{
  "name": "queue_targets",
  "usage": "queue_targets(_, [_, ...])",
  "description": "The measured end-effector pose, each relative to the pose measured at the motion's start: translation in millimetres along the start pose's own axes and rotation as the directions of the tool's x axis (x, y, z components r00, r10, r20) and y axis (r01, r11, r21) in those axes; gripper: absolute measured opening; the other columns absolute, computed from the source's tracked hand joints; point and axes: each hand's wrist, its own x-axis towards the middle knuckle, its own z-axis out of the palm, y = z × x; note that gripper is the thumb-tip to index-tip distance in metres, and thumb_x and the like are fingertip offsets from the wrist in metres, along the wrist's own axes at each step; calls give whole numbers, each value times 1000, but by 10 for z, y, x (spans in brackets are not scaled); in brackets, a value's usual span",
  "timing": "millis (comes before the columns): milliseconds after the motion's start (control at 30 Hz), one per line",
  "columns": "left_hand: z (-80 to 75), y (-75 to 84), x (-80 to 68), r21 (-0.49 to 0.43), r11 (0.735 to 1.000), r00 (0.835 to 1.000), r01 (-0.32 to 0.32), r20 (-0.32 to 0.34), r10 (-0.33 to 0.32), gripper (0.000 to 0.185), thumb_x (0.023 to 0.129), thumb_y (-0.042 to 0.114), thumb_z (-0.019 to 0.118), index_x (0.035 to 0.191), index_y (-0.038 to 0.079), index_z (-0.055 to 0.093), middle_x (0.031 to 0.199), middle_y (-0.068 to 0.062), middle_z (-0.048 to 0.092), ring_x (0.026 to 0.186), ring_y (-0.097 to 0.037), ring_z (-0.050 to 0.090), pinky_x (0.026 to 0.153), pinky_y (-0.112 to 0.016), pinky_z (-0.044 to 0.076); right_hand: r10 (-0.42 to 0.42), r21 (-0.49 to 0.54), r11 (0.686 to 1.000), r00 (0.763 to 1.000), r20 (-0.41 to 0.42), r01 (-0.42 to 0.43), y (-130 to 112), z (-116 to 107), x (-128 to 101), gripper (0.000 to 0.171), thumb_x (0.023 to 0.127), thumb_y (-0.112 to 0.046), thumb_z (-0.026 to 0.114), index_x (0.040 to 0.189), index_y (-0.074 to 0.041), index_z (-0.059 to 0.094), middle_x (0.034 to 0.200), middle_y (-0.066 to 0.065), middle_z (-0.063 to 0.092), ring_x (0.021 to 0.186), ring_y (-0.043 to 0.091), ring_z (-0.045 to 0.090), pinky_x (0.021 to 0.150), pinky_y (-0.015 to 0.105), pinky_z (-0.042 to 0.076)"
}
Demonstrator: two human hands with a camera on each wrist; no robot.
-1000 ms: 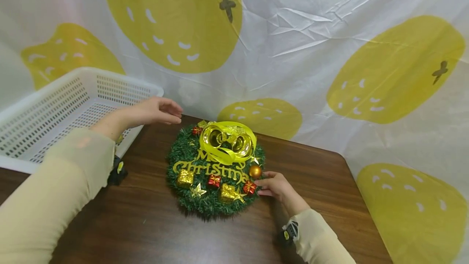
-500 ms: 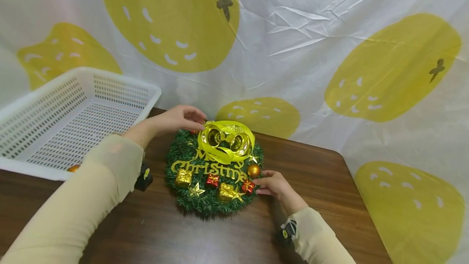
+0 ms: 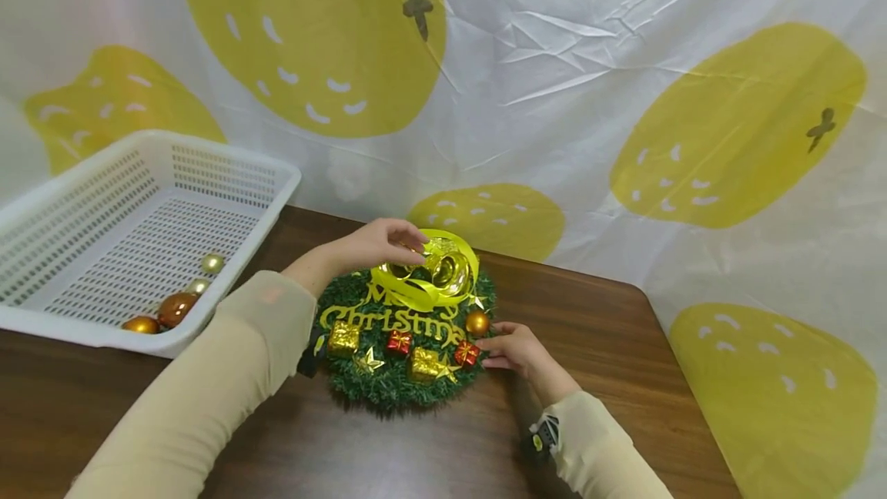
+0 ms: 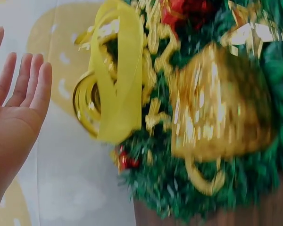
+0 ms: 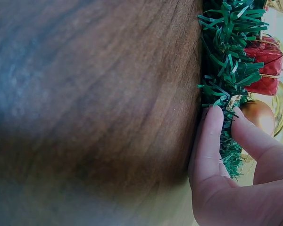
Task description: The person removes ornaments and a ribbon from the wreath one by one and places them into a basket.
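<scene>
A green tinsel Christmas wreath [image 3: 388, 391] lies on the wooden table. Gold lettering [image 3: 398, 322], small gift boxes [image 3: 343, 337] and stars decorate it, along with an orange ball [image 3: 477, 323] at its right. Gold bells [image 3: 453, 268] with a yellow ribbon [image 4: 129, 89] top its far side. My left hand [image 3: 377, 245] is over the bells in the head view, partly covering them; its fingers are loosely extended with nothing in them in the left wrist view. At the right edge, my right hand [image 3: 516, 349] holds the tinsel between thumb [image 5: 247, 134] and fingers.
At the left stands a white slotted basket [image 3: 259, 226]. Inside are two small gold balls [image 3: 212, 262], a brown-orange ball [image 3: 176, 308] and an orange one [image 3: 142, 324]. A white curtain [image 3: 520, 122] printed with yellow fruit hangs behind the table [image 3: 589, 314].
My left hand has moved right, from beside the basket to over the bells, and its arm no longer covers the balls in the basket. My right hand stays at the wreath's edge.
</scene>
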Motion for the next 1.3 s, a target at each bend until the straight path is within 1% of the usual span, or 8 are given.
queue_targets(233, [263, 59, 171, -34, 999, 1000, -11, 28, 12, 44, 89, 19, 63, 129, 4, 51, 130, -17, 53, 120, -28, 52, 99, -44, 45, 4, -1, 1000, 1000, -20, -4, -3, 1, 23, 65, 85, 6, 61, 139, 12, 26, 71, 5, 44, 55, 10, 50, 56, 21, 55])
queue_targets(433, [497, 59, 334, -72, 997, 999, -19, 49, 22, 45, 88, 19, 65, 129, 5, 52, 129, -16, 54, 118, -27, 52, 98, -44, 46, 12, 1, 1000, 1000, -24, -12, 1, -5, 34, 64, 85, 5, 61, 139, 12, 26, 72, 6, 44, 55, 10, 50, 56, 21, 56])
queue_targets(533, [611, 41, 384, -70, 997, 997, -32, 67, 36, 44, 87, 18, 65, 128, 6, 53, 131, -17, 53, 120, -27, 51, 97, -40, 47, 15, 6, 1000, 1000, -27, -15, 5, -6, 35, 63, 85, 5, 61, 138, 12, 27, 71, 5, 45, 55, 10, 51, 56, 21, 56])
queue_targets(733, [816, -41, 467, -66, 998, 995, -23, 100, 30, 44, 88, 19, 65, 128, 8, 53, 134, -17, 50, 121, -29, 50, 98, -40, 47, 23, 2, 1000, 1000, -21, -23, 10, -8, 27, 64, 85, 5, 61, 138, 12, 26, 72, 4, 48, 55, 10, 54, 56, 21, 56])
queue_targets(867, [920, -99, 522, -48, 999, 994, -21, 111, 26, 46, 88, 20, 65, 130, 5, 51, 134, -18, 51, 122, -29, 50, 100, -41, 45, 21, -3, 1000, 1000, -21, -21, 16, -6, 16, 63, 85, 5, 61, 138, 12, 27, 74, 5, 50, 56, 10, 55, 56, 22, 56])
queue_targets(1067, [1029, -147, 551, -58, 998, 992, 21, 129, -14, 49, 88, 17, 65, 132, 2, 49, 136, -17, 50, 125, -31, 47, 101, -43, 44, 13, -2, 1000, 1000, -19, -13, 23, 0, 19, 62, 85, 5, 60, 137, 13, 27, 76, 5, 51, 56, 10, 55, 57, 22, 56])
queue_targets(1200, [1094, -172, 548, -17, 998, 988, 57, 142, -54, 51, 87, 14, 66, 133, 3, 49, 138, -15, 48, 130, -31, 43, 103, -42, 43, 15, 8, 1000, 1000, -11, -15, 18, -1, 18, 62, 85, 5, 60, 137, 13, 27, 73, 3, 51, 55, 9, 54, 56, 21, 56])
queue_targets(1300, [1145, -194, 563, 24, 997, 989, 70, 125, -72, 52, 85, 9, 66, 133, 1, 49, 138, -15, 48, 129, -31, 45, 101, -40, 45, 14, 12, 1000, 1000, -7, -14, 14, -5, 11, 61, 85, 5, 60, 136, 13, 28, 71, 3, 51, 54, 8, 53, 56, 21, 55])
